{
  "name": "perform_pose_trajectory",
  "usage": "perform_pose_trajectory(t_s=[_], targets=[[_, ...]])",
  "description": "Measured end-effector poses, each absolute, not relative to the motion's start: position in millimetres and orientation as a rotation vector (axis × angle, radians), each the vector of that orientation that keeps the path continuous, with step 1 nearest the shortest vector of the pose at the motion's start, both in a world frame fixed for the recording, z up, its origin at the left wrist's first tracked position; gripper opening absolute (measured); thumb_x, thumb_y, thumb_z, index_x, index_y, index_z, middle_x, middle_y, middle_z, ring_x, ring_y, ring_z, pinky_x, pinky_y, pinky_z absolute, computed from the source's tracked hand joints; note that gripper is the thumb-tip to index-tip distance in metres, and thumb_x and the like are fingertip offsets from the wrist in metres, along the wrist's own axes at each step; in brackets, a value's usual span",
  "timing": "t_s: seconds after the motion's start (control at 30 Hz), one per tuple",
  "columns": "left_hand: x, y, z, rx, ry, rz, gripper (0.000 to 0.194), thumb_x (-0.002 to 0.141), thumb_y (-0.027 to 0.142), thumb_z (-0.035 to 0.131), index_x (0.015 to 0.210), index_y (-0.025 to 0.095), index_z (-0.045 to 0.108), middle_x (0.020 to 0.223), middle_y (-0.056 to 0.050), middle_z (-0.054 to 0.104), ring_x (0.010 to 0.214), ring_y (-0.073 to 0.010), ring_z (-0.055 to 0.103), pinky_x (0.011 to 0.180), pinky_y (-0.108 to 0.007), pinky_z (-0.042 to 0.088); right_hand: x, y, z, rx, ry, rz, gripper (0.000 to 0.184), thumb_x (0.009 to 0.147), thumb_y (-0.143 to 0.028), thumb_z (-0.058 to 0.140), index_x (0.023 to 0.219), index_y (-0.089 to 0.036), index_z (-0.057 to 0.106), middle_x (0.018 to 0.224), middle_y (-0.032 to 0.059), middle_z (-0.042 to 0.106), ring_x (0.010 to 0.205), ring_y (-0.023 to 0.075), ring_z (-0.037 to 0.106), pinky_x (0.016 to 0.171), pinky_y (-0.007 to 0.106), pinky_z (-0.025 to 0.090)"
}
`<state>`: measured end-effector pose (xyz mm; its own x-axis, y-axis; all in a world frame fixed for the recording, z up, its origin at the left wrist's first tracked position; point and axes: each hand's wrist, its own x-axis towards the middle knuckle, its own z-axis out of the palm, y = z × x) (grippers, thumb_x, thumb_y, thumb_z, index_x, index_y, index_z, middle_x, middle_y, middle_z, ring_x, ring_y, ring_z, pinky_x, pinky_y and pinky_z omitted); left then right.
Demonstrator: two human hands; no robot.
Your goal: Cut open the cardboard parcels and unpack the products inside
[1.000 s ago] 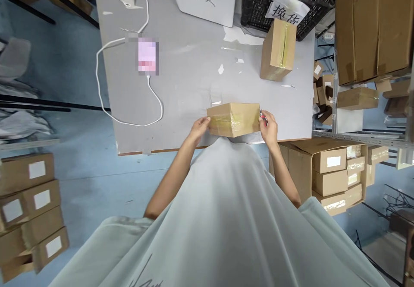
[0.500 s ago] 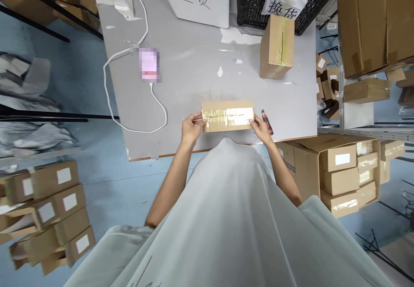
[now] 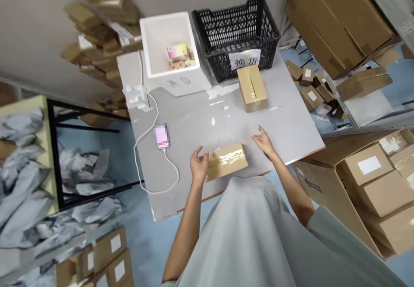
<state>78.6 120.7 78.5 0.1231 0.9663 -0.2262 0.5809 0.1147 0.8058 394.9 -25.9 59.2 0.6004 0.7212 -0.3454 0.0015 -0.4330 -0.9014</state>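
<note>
A small taped cardboard box (image 3: 228, 161) lies near the front edge of the grey table (image 3: 291, 127). My left hand (image 3: 199, 165) grips its left end, fingers curled around the corner. My right hand (image 3: 264, 140) hovers to the right of the box, off it, fingers spread and holding nothing. A second taped box (image 3: 252, 88) stands further back on the table, in front of a black plastic crate (image 3: 237, 34).
A white foam bin (image 3: 155, 69) with small coloured packs stands at the back left. A phone (image 3: 161, 135) on a white cable (image 3: 144, 159) lies left of the box. Open cartons of boxes (image 3: 375, 179) stand on the floor at right; shelves and grey bags are at left.
My right hand has let go of the box and lifted off to the right. The view has tilted up, showing the bin and crate. The left hand stays on the box.
</note>
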Motion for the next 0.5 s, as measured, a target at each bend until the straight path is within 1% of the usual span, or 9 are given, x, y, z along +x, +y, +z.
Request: perform_pose_trajectory(t_s=[0.07,0.17,0.2,0.23,0.3,0.37,0.4,0.43,0.5], targets=[[109.3,130.1,79.6,1.615,1.483,0.573,0.047,0.098,0.040,0.073,0.139,0.019,0.075,0.152,-0.019,0.072,0.151,-0.0372,0.064,0.133,-0.057,0.045,421.2,-4.1,61.1,-1.899,-0.591,0.825,0.115,0.091,-0.078,0.080,0.181,-0.021,0.036,0.183,0.0265,0.038,0.145,0.0389,0.070,0.121,0.053,0.061],[168.6,142.9,75.8,1.664,1.368,0.522,0.050,0.100,0.043,0.074,0.144,0.020,0.073,0.155,-0.019,0.071,0.153,-0.0366,0.063,0.133,-0.056,0.046,462.3,36.5,62.0,-2.016,-0.633,0.646,0.116,0.092,-0.072,0.082,0.180,-0.014,0.035,0.184,0.0284,0.035,0.168,0.0427,0.044,0.137,0.058,0.043],[191.7,147.7,73.4,1.674,1.330,0.489,0.054,0.101,0.044,0.073,0.149,0.020,0.071,0.158,-0.020,0.069,0.153,-0.0363,0.063,0.131,-0.055,0.047,475.9,50.8,62.3,-2.048,-0.642,0.611,0.113,0.093,-0.070,0.081,0.179,-0.012,0.035,0.183,0.0298,0.036,0.172,0.0428,0.038,0.139,0.059,0.037],[215.8,153.0,70.9,1.685,1.295,0.447,0.058,0.103,0.045,0.072,0.154,0.019,0.067,0.162,-0.021,0.066,0.152,-0.0362,0.064,0.129,-0.054,0.050,488.9,64.8,62.7,-2.075,-0.647,0.597,0.109,0.096,-0.067,0.080,0.178,-0.009,0.035,0.182,0.0314,0.038,0.173,0.0428,0.035,0.140,0.058,0.035],[264.9,165.2,65.8,1.718,1.235,0.359,0.067,0.106,0.044,0.068,0.166,0.017,0.057,0.171,-0.024,0.057,0.147,-0.0364,0.068,0.123,-0.053,0.055,511.5,89.7,64.3,-2.141,-0.649,0.626,0.098,0.102,-0.061,0.073,0.175,-0.006,0.037,0.178,0.0330,0.044,0.171,0.0417,0.040,0.139,0.054,0.037],[310.3,178.1,61.4,1.762,1.186,0.311,0.074,0.105,0.042,0.070,0.172,0.019,0.051,0.177,-0.025,0.051,0.143,-0.0369,0.071,0.120,-0.053,0.058,527.5,108.1,66.1,-2.236,-0.647,0.696,0.080,0.110,-0.053,0.064,0.171,-0.007,0.042,0.173,0.0321,0.051,0.164,0.0399,0.051,0.132,0.049,0.044],[329.9,184.0,59.6,1.786,1.167,0.289,0.078,0.103,0.042,0.073,0.173,0.019,0.049,0.179,-0.025,0.048,0.145,-0.0382,0.070,0.122,-0.054,0.057,532.8,114.6,66.8,-2.278,-0.647,0.732,0.071,0.113,-0.048,0.059,0.169,-0.008,0.045,0.169,0.0314,0.056,0.158,0.0392,0.058,0.128,0.047,0.049],[346.9,189.1,58.0,1.811,1.153,0.264,0.082,0.100,0.041,0.076,0.174,0.018,0.048,0.181,-0.025,0.045,0.150,-0.0400,0.067,0.125,-0.055,0.055,536.6,119.3,67.2,-2.308,-0.645,0.762,0.062,0.115,-0.044,0.055,0.166,-0.009,0.048,0.164,0.0308,0.061,0.151,0.0385,0.065,0.122,0.046,0.052],[372.6,195.3,55.1,1.856,1.135,0.211,0.092,0.095,0.040,0.083,0.176,0.017,0.045,0.183,-0.026,0.042,0.164,-0.0425,0.052,0.133,-0.056,0.046,541.3,124.3,66.5,-2.324,-0.646,0.793,0.051,0.117,-0.036,0.049,0.161,-0.010,0.054,0.152,0.0290,0.070,0.136,0.0369,0.074,0.113,0.043,0.057]])
